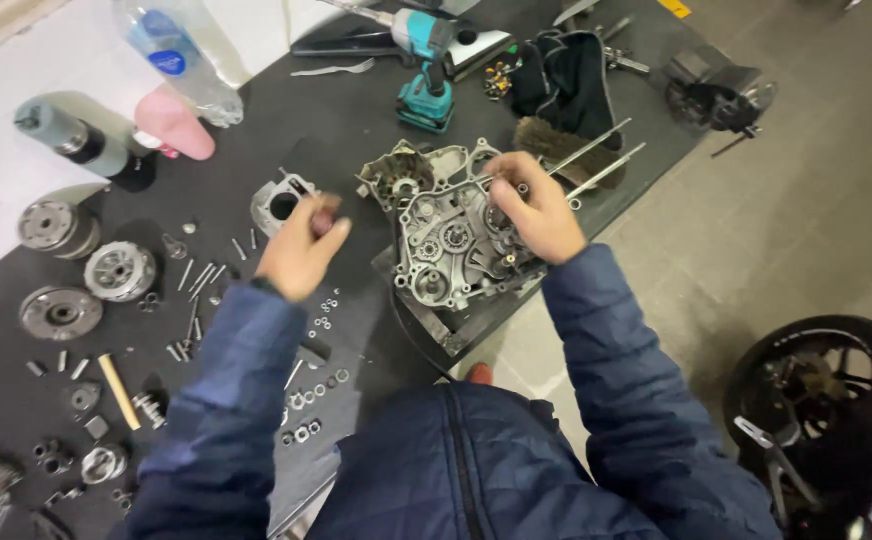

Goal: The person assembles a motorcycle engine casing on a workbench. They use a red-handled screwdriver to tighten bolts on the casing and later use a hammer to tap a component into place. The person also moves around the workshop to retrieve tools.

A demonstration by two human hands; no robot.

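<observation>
Hands worked over an engine case on the dark table. Right hand rested on the case's upper edge, fingers curled and pinching something small against it; what exactly, I could not tell. Left hand hovered just left of the case, fingers closed on a small dark part, blurred. Case lay flat, open side up, likely so its gears and bores stayed reachable. Long studs stuck out past its far end. Nuts and washers lay loose near the left sleeve; clutch parts sat farther left, spread apart. Cylinder lay beyond the left hand, drill farther back.
</observation>
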